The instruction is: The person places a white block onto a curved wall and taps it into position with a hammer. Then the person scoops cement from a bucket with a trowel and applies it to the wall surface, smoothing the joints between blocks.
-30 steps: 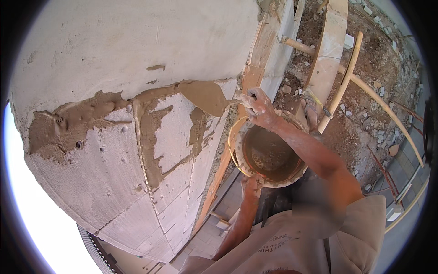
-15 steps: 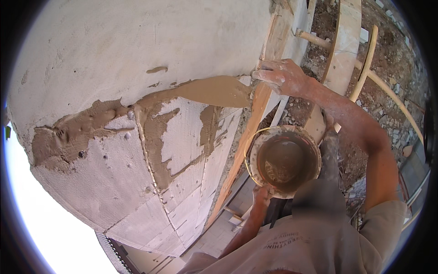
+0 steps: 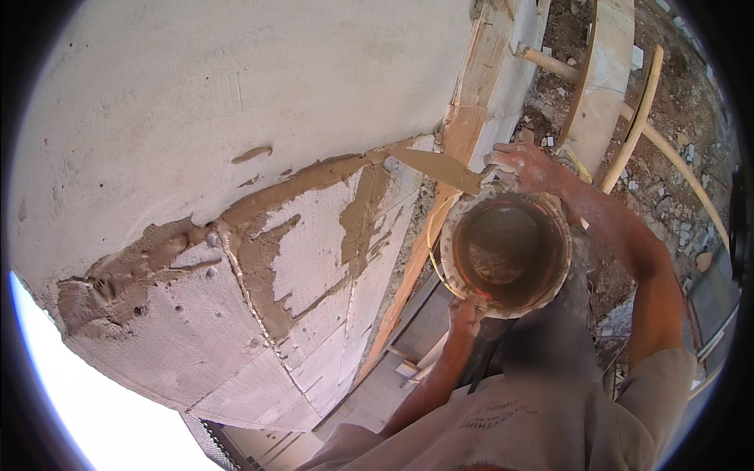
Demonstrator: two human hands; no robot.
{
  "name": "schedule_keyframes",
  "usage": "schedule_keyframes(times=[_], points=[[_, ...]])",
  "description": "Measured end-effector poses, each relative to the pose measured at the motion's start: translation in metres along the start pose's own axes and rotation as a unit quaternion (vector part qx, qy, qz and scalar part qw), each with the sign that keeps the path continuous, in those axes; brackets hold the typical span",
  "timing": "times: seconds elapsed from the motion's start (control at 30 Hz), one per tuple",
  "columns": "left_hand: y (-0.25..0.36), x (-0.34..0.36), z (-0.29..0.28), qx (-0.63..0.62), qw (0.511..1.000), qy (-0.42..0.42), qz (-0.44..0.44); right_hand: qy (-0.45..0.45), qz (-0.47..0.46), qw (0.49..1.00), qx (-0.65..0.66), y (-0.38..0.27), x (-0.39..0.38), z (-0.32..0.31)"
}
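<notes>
My left hand (image 3: 467, 311) is closed on the near rim of a round bucket (image 3: 562, 271), which has a thin yellow handle hanging at its left side. Wet grey-brown mortar (image 3: 503, 243) lies inside. Closed around a trowel, my right hand (image 3: 528, 166) is just above the bucket's far rim. The pointed trowel blade (image 3: 440, 167) is coated with mortar and reaches left across a wooden board, its tip near the wall (image 3: 330, 86). A band of fresh mortar (image 3: 302, 179) runs along the joint between the smooth upper wall and the rough blocks below.
The wooden board (image 3: 463, 141) runs along the wall's edge. Scaffold planks (image 3: 601, 78) and round poles (image 3: 679, 169) stand to the right, above rubble-strewn ground (image 3: 667, 208). A tiled roof edge (image 3: 206, 439) shows at lower left.
My right hand has drawn the trowel off the wall, right and down toward the bucket. The bucket, held by my left hand, has shifted slightly right and up. Less mortar covers the joint's right end.
</notes>
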State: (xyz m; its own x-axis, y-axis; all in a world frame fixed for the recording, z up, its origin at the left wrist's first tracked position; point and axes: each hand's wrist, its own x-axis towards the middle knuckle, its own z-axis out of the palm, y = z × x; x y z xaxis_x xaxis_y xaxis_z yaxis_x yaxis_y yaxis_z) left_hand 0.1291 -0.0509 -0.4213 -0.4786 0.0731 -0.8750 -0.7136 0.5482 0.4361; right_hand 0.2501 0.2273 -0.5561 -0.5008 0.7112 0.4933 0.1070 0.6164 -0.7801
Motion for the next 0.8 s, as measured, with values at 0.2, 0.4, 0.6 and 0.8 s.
schedule_keyframes(times=[0.2,0.4,0.6,0.8], points=[[-0.006,0.028,-0.031,0.177,0.983,-0.039,-0.002,-0.069,-0.025,0.997,0.020,-0.100,0.140,-0.068],[0.004,0.009,-0.027,0.095,0.995,0.016,0.003,-0.178,-0.008,0.983,-0.047,-0.125,0.167,-0.105],[-0.005,0.032,-0.049,0.109,0.994,0.005,-0.029,-0.108,-0.009,0.994,0.027,-0.008,0.061,-0.033],[-0.012,0.045,-0.061,0.057,0.998,-0.004,-0.022,-0.176,0.127,0.976,-0.002,0.002,0.003,-0.013]])
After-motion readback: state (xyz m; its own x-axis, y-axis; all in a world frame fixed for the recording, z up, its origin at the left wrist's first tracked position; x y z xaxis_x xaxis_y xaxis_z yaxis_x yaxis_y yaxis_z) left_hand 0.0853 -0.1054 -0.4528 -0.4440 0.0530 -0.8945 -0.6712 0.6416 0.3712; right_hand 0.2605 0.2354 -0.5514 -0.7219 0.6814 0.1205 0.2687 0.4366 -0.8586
